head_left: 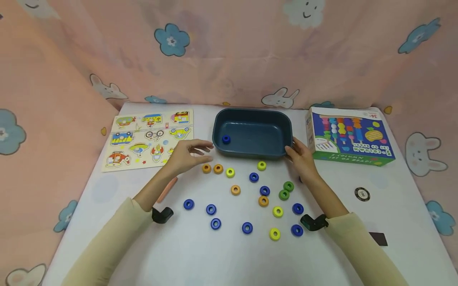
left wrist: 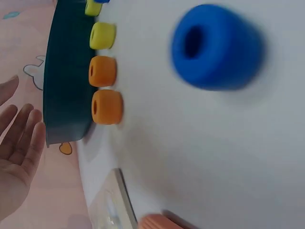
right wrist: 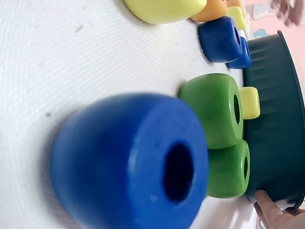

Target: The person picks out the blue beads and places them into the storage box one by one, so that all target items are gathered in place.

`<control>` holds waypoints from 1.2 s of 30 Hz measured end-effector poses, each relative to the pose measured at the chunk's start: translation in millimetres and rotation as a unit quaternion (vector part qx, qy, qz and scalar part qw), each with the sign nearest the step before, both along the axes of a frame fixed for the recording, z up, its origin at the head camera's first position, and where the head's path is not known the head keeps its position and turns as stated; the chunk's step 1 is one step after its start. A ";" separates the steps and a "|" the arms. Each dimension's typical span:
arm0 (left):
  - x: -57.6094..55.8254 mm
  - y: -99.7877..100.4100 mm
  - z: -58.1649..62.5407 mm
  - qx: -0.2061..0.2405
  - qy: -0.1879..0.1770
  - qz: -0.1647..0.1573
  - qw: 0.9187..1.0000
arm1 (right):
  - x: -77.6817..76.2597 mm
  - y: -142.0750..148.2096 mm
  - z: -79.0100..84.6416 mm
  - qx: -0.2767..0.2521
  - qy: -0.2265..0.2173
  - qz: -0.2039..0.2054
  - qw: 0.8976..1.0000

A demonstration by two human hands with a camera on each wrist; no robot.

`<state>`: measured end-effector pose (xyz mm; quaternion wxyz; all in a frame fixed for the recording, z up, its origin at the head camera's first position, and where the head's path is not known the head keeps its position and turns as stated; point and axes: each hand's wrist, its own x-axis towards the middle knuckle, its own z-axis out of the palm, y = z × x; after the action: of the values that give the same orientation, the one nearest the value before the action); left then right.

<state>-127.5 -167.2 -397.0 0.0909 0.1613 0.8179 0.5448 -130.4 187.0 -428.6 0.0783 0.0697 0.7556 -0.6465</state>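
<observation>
A dark teal plastic basin (head_left: 254, 153) stands at the back middle of the table, with one blue ring bead (head_left: 226, 139) inside at its left. My right hand (head_left: 303, 161) holds the basin's front right corner, thumb on the front wall and fingers at the right side. My left hand (head_left: 189, 155) hovers by the basin's left end, fingers loosely bent and nothing in them. In the left wrist view, its palm (left wrist: 19, 162) shows empty. Before the basin lie orange beads (head_left: 218, 169), yellow beads (head_left: 230, 172), green beads (head_left: 284, 194) and several blue beads (head_left: 247, 227).
A picture puzzle board (head_left: 150, 139) lies at the back left, and a colourful toy box (head_left: 352, 137) sits at the back right. An orange-pink stick (head_left: 167, 190) is under the left forearm. A round black-and-white disc (head_left: 362, 194) and a dark flat piece (head_left: 378, 239) lie on the right.
</observation>
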 end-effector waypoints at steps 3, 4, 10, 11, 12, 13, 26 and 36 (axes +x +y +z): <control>22.5 -10.5 -2.8 -0.001 -0.007 -0.021 1.000 | -0.7 -0.5 -0.2 0.000 -0.002 -0.003 1.000; 30.5 -14.0 -4.0 -0.002 -0.013 -0.024 1.000 | -0.9 -0.5 -0.4 0.004 -0.004 -0.002 1.000; 75.4 -31.0 -15.8 -0.067 -0.033 -0.028 0.997 | -0.7 -0.3 -2.0 0.012 -0.011 -0.010 1.000; 81.5 -33.1 -18.1 -0.075 -0.034 -0.027 0.996 | -0.6 -0.5 -2.0 0.007 -0.010 -0.011 1.000; 87.2 -35.0 -20.2 -0.079 -0.035 -0.024 0.996 | -0.5 -0.6 -1.8 0.003 -0.008 -0.010 1.000; 92.3 -36.6 -22.0 -0.083 -0.037 -0.021 0.996 | -0.2 -0.5 -1.5 0.000 -0.004 -0.009 1.000; 127.7 -48.0 -47.9 -0.105 -0.028 0.022 0.994 | -0.1 -0.5 0.1 0.000 -0.013 0.000 1.000; 125.5 -48.2 -42.2 -0.107 -0.029 0.035 0.993 | 0.0 1.4 -0.2 0.002 -0.006 -0.002 1.000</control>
<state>-2.1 -215.5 -439.1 0.1126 0.1058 0.8736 0.4615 -130.4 188.4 -428.8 0.0815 0.0755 0.7559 -0.6451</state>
